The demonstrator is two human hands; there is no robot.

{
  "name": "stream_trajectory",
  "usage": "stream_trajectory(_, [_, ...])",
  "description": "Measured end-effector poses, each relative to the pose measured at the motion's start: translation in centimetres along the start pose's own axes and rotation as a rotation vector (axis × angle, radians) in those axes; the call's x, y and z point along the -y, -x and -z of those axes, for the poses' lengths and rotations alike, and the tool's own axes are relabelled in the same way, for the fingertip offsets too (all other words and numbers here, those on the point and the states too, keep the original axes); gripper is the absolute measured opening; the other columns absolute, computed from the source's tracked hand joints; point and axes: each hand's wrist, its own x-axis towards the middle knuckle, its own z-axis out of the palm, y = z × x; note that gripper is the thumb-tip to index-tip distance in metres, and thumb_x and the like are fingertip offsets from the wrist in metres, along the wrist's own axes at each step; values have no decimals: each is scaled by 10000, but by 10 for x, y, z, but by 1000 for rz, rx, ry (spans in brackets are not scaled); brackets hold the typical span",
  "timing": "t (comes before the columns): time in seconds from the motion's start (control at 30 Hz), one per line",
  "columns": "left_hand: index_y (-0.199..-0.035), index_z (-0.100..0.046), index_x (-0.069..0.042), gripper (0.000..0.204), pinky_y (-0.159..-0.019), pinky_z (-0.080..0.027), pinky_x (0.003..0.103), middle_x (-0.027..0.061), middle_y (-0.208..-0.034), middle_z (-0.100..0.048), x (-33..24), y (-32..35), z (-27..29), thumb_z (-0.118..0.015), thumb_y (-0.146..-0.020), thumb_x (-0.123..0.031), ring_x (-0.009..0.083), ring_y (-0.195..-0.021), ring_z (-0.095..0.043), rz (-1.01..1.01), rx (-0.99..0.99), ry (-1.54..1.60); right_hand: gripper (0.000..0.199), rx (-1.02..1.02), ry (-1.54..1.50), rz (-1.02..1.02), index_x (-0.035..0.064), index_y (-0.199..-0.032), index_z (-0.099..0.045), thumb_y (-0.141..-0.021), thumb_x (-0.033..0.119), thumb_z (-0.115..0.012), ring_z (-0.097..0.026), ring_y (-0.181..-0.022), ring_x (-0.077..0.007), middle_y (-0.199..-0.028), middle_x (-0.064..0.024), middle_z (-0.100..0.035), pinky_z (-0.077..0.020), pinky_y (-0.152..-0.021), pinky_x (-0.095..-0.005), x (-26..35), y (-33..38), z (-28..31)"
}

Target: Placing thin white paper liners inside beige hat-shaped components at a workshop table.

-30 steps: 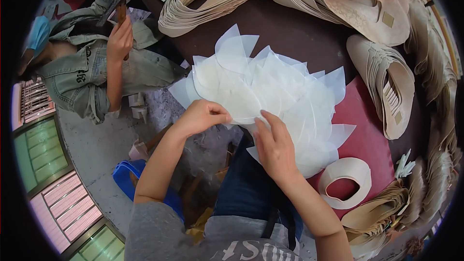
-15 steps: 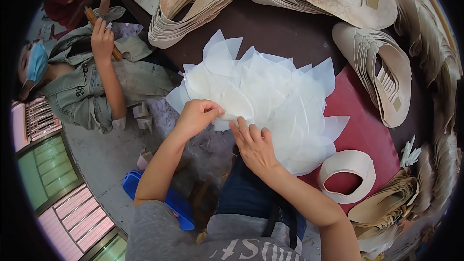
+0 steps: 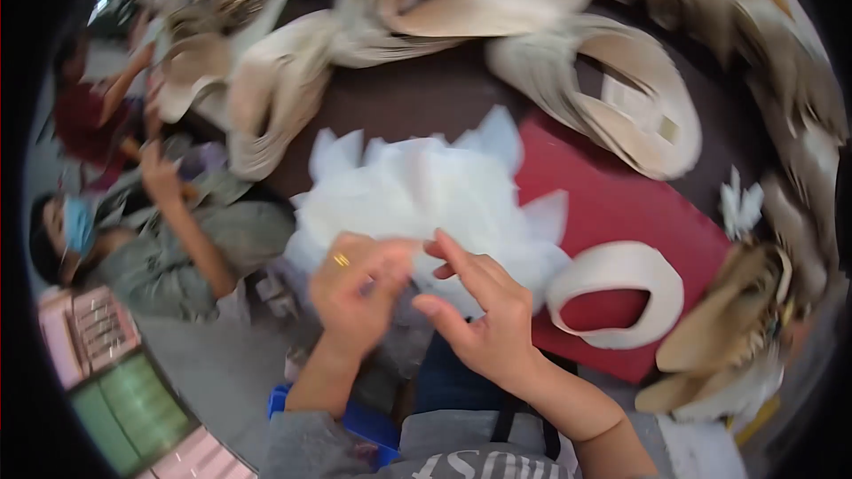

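Both hands have drawn closer together at the near edge of the white translucent sheets [image 3: 435, 195] piled on the desk [image 3: 408, 98]. Left hand [image 3: 355, 288] fingers pinch a sheet edge; right hand [image 3: 484, 310] fingers spread loosely, touching the pile beside a beige band [image 3: 617, 293].

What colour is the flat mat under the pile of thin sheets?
The mat is red, seen best in the head view, beside the white sheets.
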Motion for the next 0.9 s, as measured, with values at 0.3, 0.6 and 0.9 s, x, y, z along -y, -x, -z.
stream_trajectory(0.3, [-1066, -651, -60, 318, -749, -494, 318, 53, -1137, -632, -109, -66, -161, -653, -748, -76, 210, -853, -589, -866, 550, 243, 233, -1057, -228, -533, -34, -1032, -570, -963, 170, -482, -537, -659, -108, -879, -95, -625, -447, -631, -201, -15, 91, 218])
stream_trajectory(0.6, [-1059, -620, -76, 351, -579, -485, 248, 62, -1128, -557, -110, -14, -188, -623, -716, 0, 220, -858, -548, -579, 457, -92, 229, -1110, -184, -573, -32, -1057, -541, -988, 154, -428, -542, -685, -128, -888, -104, -597, -462, -668, -231, -40, 143, 216])
stream_trajectory(0.9, [-1051, -623, -58, 354, -698, -481, 286, 71, -1003, -599, -74, 14, -171, -586, -713, 40, 229, -792, -544, -496, 728, 96, 229, -668, -269, -500, -28, -1077, -531, -987, 133, -397, -539, -679, -153, -861, -101, -583, -465, -683, -265, -52, 104, 221])
